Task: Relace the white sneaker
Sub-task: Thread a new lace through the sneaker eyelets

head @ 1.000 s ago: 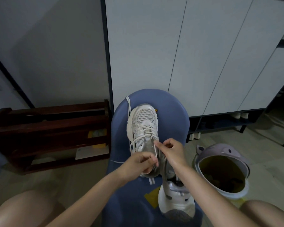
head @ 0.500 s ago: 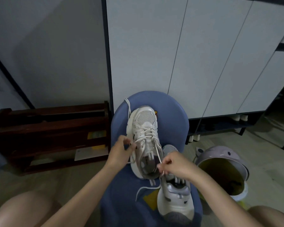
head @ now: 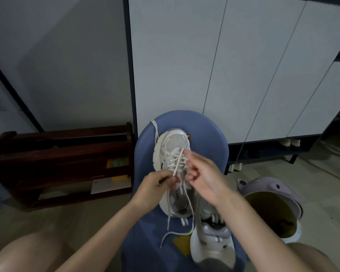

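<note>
A white sneaker (head: 174,141) lies on a blue stool (head: 208,132), toe pointing away from me. My left hand (head: 155,186) pinches a stretch of white lace (head: 177,162) at the shoe's left side. That stretch runs up and right to my right hand (head: 203,173), which hovers over the laced part with curled fingers and pinches its far end. Loose lace ends (head: 175,233) trail over the stool in front of the heel. A second sneaker (head: 212,240) lies to the right, partly under my right forearm.
A dark wooden shoe rack (head: 57,154) stands on the floor at the left. White cabinet doors (head: 234,65) rise behind the stool. A purple bin (head: 271,205) with an open top sits at the right. My bare knees show at both lower corners.
My right hand rose from beside the heel to above the laced part, drawing the lace taut. My left hand shifted right and nearer to me, toward the middle of the shoe.
</note>
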